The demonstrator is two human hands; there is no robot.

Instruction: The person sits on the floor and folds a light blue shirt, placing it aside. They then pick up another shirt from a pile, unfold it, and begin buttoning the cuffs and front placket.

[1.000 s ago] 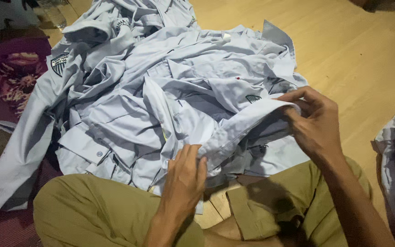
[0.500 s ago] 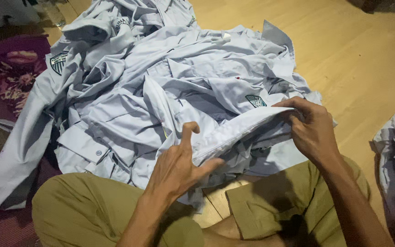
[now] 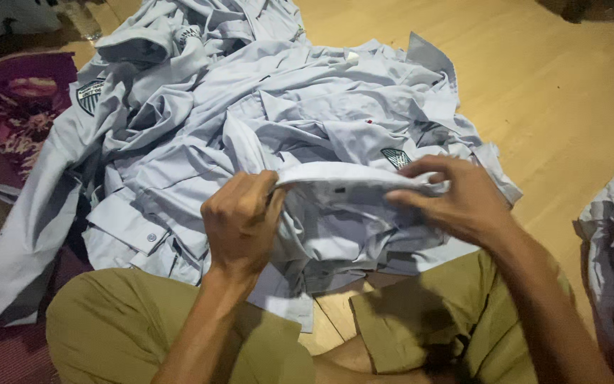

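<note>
Pale blue shirt collar (image 3: 342, 174), stretched flat between left hand (image 3: 239, 220), fist clenched on one end, and right hand (image 3: 456, 199), fingertips pinching the other, above a heap of pale blue shirts (image 3: 250, 121) on a wooden floor (image 3: 563, 92).

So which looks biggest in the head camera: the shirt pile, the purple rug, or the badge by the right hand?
1. Shirt pile, biggest by far.
2. Purple rug, partly cut off and covered, so unsure.
3. Badge, smallest, beside the right hand.
</note>
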